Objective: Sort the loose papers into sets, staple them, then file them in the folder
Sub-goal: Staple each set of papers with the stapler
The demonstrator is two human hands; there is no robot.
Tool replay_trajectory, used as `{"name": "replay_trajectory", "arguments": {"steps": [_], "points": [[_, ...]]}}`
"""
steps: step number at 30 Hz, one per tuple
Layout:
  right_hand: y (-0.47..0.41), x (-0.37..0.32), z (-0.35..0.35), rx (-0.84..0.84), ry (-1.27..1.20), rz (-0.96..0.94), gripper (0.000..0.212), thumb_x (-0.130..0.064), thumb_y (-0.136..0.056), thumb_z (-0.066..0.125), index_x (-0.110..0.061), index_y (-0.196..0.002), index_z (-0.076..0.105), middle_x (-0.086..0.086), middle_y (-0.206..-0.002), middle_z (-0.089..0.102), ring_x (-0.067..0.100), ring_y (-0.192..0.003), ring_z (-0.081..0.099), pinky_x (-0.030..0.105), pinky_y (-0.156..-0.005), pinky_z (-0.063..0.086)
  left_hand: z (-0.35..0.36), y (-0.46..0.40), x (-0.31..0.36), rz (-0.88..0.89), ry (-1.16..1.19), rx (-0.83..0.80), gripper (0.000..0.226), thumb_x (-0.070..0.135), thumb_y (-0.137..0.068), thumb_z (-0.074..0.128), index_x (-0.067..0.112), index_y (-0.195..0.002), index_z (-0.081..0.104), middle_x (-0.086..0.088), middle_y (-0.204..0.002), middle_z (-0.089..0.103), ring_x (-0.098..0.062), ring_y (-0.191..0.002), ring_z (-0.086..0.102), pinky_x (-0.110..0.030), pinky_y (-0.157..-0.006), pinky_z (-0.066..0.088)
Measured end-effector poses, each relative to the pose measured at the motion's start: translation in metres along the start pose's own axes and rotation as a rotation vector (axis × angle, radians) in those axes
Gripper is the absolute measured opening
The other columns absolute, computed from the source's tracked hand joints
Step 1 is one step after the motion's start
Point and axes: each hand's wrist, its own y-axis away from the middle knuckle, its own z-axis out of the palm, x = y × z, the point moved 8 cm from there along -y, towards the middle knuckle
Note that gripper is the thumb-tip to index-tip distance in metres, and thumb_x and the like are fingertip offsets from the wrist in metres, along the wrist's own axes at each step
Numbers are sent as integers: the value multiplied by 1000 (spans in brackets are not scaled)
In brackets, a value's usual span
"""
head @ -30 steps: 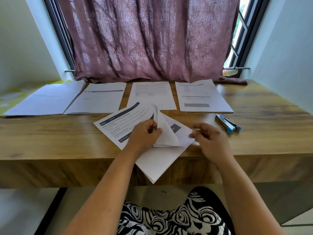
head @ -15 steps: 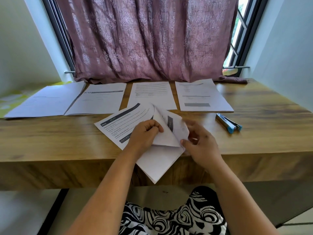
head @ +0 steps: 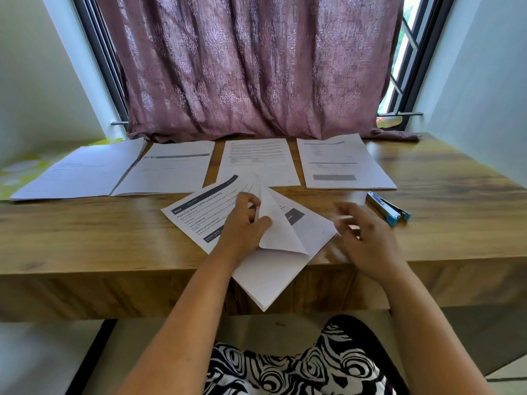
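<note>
Wooden desk (head: 85,240) carries the loose stack (head: 273,269), skewed w/ its near corner hanging off the near edge. Left hand (head: 242,226) pinches a folded-back top sheet; right hand (head: 368,238) is blurred, fingers spread, gripping nothing, just right of the stack. Risk: stack slips off the edge, or the lifted sheet creases, as only one hand steadies it. Stapler (head: 387,208) lies far right. Vs 0.5 s ago: right hand has let go & pulled right
</note>
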Motion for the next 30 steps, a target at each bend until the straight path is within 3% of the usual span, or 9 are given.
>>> {"name": "replay_trajectory", "arguments": {"steps": [3, 5, 11, 14, 16, 19, 21, 25, 30], "points": [[4, 14, 8, -200, 476, 180, 56, -50, -99, 39, -28, -149, 30, -1, -161, 9, 29, -148, 8, 46, -116, 22, -2, 0, 2, 32, 75, -7, 38, 13, -95, 53, 39, -122, 49, 9, -108, 61, -16, -97, 60, -30, -77, 56], [9, 11, 18, -265, 618, 176, 64, -59, -97, 31, -27, -151, 27, -1, -163, 0, 30, -148, 0, 47, -118, 15, 2, 0, 3, 28, 85, -24, 28, 12, -96, 51, 32, -103, 70, 15, -111, 61, -16, -104, 56, -36, -90, 53], [8, -11, 27, -161, 615, -3, 43, -41, -99, 42, -27, -139, 48, 0, -156, 25, 23, -144, 18, 36, -115, 25, 3, 2, 3, 40, 95, -20, 29, 12, -96, 52, 25, -85, 75, 18, -108, 60, -13, -106, 52, -33, -89, 50], [8, -22, 30, -70, 147, -81, 34, -19, -94, 57, -32, -126, 52, -15, -130, 47, 11, -125, 45, 20, -98, 43, 4, 2, 6, 57, 17, -15, 29, 14, -97, 49, 27, -89, 74, 22, -103, 58, -9, -100, 50, -31, -86, 47], [11, -26, 39, -158, -225, -45, 37, -21, -93, 61, -37, -122, 45, -19, -119, 57, -1, -109, 56, 19, -92, 50, 3, 4, 9, 77, 45, -14, 24, 23, -100, 49, 34, -102, 70, 22, -105, 57, -10, -103, 52, -34, -90, 48], [15, -32, 50, -281, -389, -7, 63, -49, -79, 69, -48, -129, 32, -23, -120, 58, -6, -105, 58, 24, -92, 52, 5, 10, 18, 159, 127, -103, 43, 53, -100, 35, 55, -142, 25, 30, -124, 52, -2, -109, 55, -25, -93, 45], [8, -32, 42, -169, -254, 3, 85, -47, -72, 78, -41, -138, 26, -21, -122, 50, 1, -107, 54, 22, -85, 51, 9, 13, 22, 221, 74, -171, 50, 58, -99, 19, 54, -147, 5, 23, -118, 65, -5, -102, 62, -25, -92, 45], [-16, -5, 21, 21, -224, 320, 80, -21, -81, 76, -29, -145, 30, 0, -140, 48, 25, -126, 48, 36, -91, 49, 14, 14, 21, 221, -8, -231, 50, 53, -98, 22, 42, -146, 28, 12, -106, 72, -4, -96, 63, -22, -88, 43], [-42, 9, 27, -359, -51, 374, 59, -25, -80, 76, -18, -132, 49, 4, -127, 57, 22, -106, 61, 34, -86, 56, 12, 18, 22, 187, -7, -177, 26, 38, -98, 48, 28, -117, 62, 12, -95, 74, -5, -87, 66, -18, -83, 46]]}}
